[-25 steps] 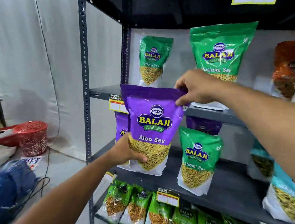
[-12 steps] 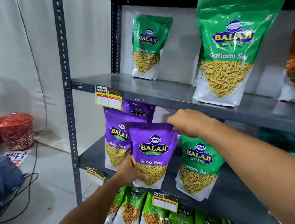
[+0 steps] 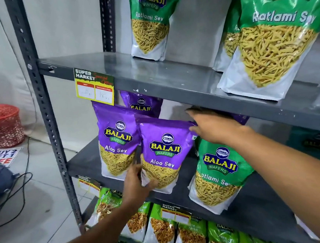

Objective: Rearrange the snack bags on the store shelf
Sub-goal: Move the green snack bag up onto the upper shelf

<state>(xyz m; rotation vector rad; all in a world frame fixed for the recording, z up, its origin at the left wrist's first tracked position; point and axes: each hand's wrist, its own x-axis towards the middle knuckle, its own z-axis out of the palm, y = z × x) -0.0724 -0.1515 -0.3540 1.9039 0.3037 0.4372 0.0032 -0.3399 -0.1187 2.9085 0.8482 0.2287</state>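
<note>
A purple Aloo Sev bag stands upright on the middle shelf. My left hand grips its lower left corner. My right hand rests on its top right edge, fingers spread toward the shelf's back. A second purple Aloo Sev bag stands just left of it, touching, and a third purple bag stands behind. To the right stands a green Ratlami Sev bag.
The upper shelf carries green Ratlami Sev bags and a price tag on its edge. Several green bags fill the lower shelf. A grey upright post is at left. A red basket and cables lie on the floor.
The purple bag went from held in the air to standing on the middle shelf beside the other purple bag. My right hand's grip on the top loosened. The view moved closer.
</note>
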